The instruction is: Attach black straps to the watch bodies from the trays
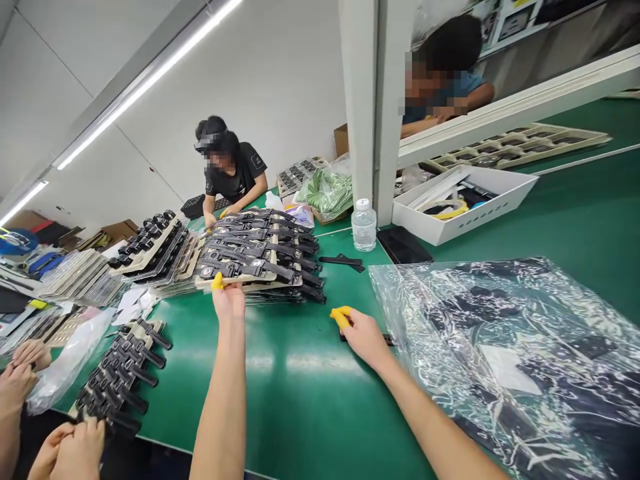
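My left hand (pixel 230 300) grips the near edge of a cream tray (pixel 270 275), its fingers underneath and a yellow-tipped thumb at the rim. Black wristwatches (pixel 240 248) lie in rows on this tray, on top of a stack of similar loaded trays. Over the green table, my right hand (pixel 365 337) is closed, with yellow covers on its thumb and finger. A dark strip (pixel 389 340) shows at both sides of that hand; whether it is held or lies beneath cannot be made out. Loose black watch straps (pixel 345 262) lie right of the stack.
A large clear plastic bag (pixel 500 353) with dark contents covers the right side. Behind it are a bottle (pixel 364 227), a black pouch (pixel 403 245) and a white box (pixel 465 200). Another watch tray (pixel 120 373) sits at left, near co-workers' hands (pixel 75 447). A person (pixel 233 167) sits opposite.
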`<state>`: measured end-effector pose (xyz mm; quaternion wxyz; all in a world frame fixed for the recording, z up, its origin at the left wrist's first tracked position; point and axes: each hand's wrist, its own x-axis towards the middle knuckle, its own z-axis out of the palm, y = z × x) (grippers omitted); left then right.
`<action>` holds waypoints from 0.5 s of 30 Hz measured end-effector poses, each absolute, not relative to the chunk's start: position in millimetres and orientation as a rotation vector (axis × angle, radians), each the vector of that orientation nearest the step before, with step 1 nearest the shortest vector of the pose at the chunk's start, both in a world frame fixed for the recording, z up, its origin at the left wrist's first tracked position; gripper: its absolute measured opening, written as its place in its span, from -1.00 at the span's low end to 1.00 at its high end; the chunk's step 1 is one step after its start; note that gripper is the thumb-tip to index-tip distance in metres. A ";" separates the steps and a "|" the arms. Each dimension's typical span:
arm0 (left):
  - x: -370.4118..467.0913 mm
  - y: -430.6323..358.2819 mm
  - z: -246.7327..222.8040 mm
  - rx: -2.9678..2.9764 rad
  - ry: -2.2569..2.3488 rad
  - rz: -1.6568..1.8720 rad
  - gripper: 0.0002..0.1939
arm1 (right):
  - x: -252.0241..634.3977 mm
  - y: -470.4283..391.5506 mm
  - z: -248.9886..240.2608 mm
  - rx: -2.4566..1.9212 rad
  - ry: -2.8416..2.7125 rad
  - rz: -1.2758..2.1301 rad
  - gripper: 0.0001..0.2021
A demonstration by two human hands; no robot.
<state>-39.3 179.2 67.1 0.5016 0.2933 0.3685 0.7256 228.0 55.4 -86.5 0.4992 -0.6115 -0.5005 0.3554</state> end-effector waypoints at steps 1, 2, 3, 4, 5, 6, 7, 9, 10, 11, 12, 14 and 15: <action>-33.9 191.3 68.3 0.700 0.889 1.765 -0.84 | 228.0 55.2 -85.1 -1.471 -1.210 0.860 -0.77; -29.3 200.4 67.3 0.691 0.891 1.782 -0.85 | 228.1 54.8 -83.8 -1.461 -1.208 0.863 -0.78; -25.1 206.9 64.4 0.685 0.897 1.795 -0.87 | 228.2 54.3 -82.7 -1.453 -1.206 0.867 -0.78; -21.1 211.3 60.1 0.682 0.906 1.796 -0.89 | 228.3 53.8 -81.9 -1.446 -1.204 0.872 -0.78; -17.3 214.1 55.0 0.679 0.919 1.793 -0.90 | 228.3 53.4 -81.3 -1.441 -1.203 0.877 -0.77; -13.7 215.6 49.4 0.674 0.933 1.787 -0.91 | 228.3 53.1 -80.9 -1.436 -1.201 0.882 -0.77; -10.5 216.2 43.7 0.666 0.949 1.778 -0.91 | 228.2 53.0 -80.7 -1.432 -1.200 0.886 -0.77; -6.2 214.8 33.6 0.646 0.985 1.753 -0.91 | 227.9 53.1 -80.7 -1.429 -1.199 0.892 -0.77; -5.6 213.1 29.6 0.635 1.004 1.736 -0.91 | 227.8 53.3 -80.7 -1.430 -1.198 0.893 -0.76; -6.3 210.5 26.6 0.626 1.024 1.716 -0.91 | 227.7 53.6 -80.9 -1.433 -1.197 0.895 -0.75; -8.4 207.0 24.7 0.621 1.045 1.694 -0.90 | 227.6 53.9 -81.1 -1.437 -1.196 0.898 -0.74; -17.1 197.2 23.5 0.625 1.089 1.639 -0.89 | 227.7 54.5 -81.7 -1.448 -1.195 0.904 -0.73; -23.4 190.9 23.9 0.638 1.113 1.601 -0.88 | 227.9 54.8 -82.3 -1.454 -1.195 0.907 -0.73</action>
